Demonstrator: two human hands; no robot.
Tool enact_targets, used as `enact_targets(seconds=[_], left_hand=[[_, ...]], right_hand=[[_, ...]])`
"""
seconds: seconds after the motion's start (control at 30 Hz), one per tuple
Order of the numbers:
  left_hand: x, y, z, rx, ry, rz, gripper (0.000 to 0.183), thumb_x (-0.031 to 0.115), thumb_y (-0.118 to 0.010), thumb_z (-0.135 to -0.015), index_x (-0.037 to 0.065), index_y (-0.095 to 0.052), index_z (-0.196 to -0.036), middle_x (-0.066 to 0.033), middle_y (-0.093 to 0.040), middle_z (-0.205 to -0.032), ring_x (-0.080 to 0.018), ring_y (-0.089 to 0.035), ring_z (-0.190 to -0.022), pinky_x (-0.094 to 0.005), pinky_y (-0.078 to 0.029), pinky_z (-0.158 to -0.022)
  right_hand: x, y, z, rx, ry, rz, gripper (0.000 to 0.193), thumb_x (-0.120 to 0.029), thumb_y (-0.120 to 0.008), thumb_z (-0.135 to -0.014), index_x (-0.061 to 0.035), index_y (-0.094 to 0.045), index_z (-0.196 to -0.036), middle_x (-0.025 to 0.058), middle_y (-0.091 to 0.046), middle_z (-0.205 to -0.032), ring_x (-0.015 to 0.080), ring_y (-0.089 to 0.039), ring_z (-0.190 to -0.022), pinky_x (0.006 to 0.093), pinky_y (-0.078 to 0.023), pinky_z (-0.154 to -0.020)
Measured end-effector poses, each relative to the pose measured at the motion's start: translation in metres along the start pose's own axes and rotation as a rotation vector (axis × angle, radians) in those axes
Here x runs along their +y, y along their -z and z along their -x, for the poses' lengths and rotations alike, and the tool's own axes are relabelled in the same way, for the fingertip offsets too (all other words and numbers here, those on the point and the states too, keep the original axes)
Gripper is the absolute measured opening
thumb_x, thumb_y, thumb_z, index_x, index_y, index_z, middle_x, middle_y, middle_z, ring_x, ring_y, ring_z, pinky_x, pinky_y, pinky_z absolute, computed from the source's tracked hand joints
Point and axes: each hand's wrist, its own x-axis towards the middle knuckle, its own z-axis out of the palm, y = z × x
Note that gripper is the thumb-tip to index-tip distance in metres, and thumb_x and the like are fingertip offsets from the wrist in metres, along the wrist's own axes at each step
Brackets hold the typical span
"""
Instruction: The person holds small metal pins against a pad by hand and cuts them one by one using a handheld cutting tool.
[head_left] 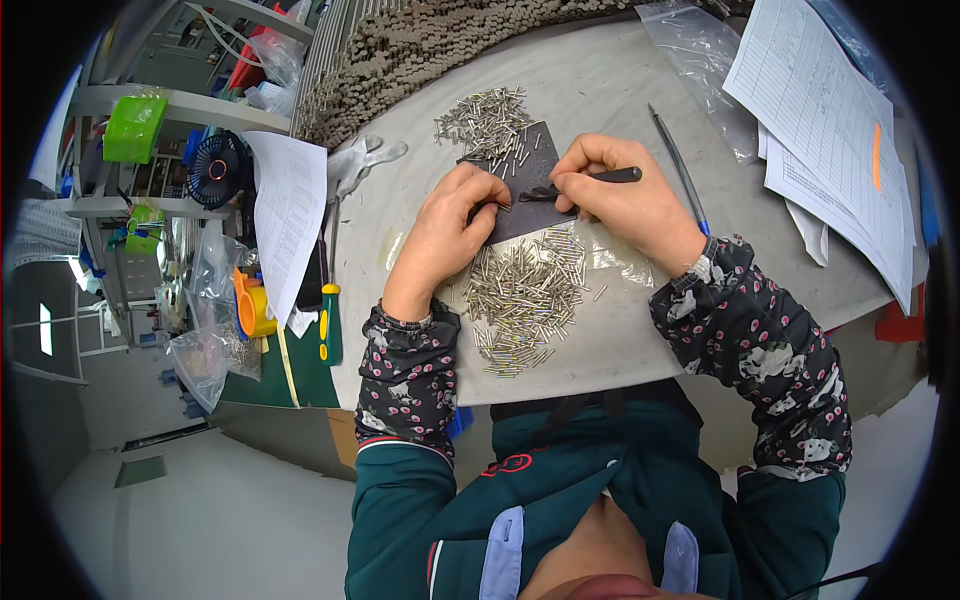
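Pins [525, 290], small, straight and silvery, lie loose in 2 main heaps on the table [625, 345]: 1 between the near edge of the dark pad [530, 218] and the table's near edge, the other, the far heap [482, 115], spilling over the pad's far edge. The 2 hands are apart, 1 at each side of the pad. The left hand [440, 225] has thumb and forefinger drawn together at a few pins near the pad's left edge; whether it truly pinches them, I cannot tell. The right hand [630, 210] is clamped on a black tool [617, 175], held as if for writing, its working end low over the pad.

Each pin looks to be metal, so probably very light, stiff and hard to break, but smooth and round enough to slip or roll. The best hold would be at mid-length, across the sides, with light fingertip pressure; squeezing 1 end could make it shoot away. The tool seems easiest to steer by its handle.
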Motion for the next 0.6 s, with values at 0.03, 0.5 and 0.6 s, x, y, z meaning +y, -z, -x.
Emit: enact_targets(seconds=[0.03,0.5,0.6], left_hand=[[0.001,0.000,0.000,0.010,-0.035,-0.013,0.013,-0.002,-0.054,-0.075,0.003,-0.059,-0.086,-0.0090,-0.053,-0.084,-0.0247,-0.055,-0.076,-0.0318,-0.045,-0.067],[0.021,0.000,0.005,0.120,0.302,-0.253,0.017,0.014,-0.064,-0.075,0.002,-0.054,-0.071,-0.0111,-0.054,-0.072,-0.0287,-0.056,-0.067,-0.0369,-0.044,-0.059],[0.012,-0.005,0.007,0.127,0.250,-0.312,0.023,0.019,-0.069,-0.072,0.002,-0.054,-0.069,-0.0097,-0.052,-0.066,-0.0284,-0.054,-0.060,-0.0376,-0.042,-0.054]], right_hand=[[0.000,-0.001,0.000,-0.003,-0.003,-0.007,0.011,-0.008,-0.057,-0.078,0.0023,-0.059,-0.079,0.0032,-0.060,-0.070,0.0084,-0.058,-0.066,0.0216,-0.046,-0.061],[-0.001,-0.003,-0.002,-0.004,-0.009,-0.002,0.011,-0.009,-0.057,-0.080,0.0019,-0.058,-0.080,0.0025,-0.059,-0.073,0.0084,-0.059,-0.066,0.0212,-0.046,-0.060],[-0.004,-0.004,-0.002,-0.004,-0.015,0.002,0.012,-0.009,-0.057,-0.080,0.0020,-0.058,-0.081,0.0026,-0.059,-0.073,0.0084,-0.059,-0.066,0.0212,-0.046,-0.060]])
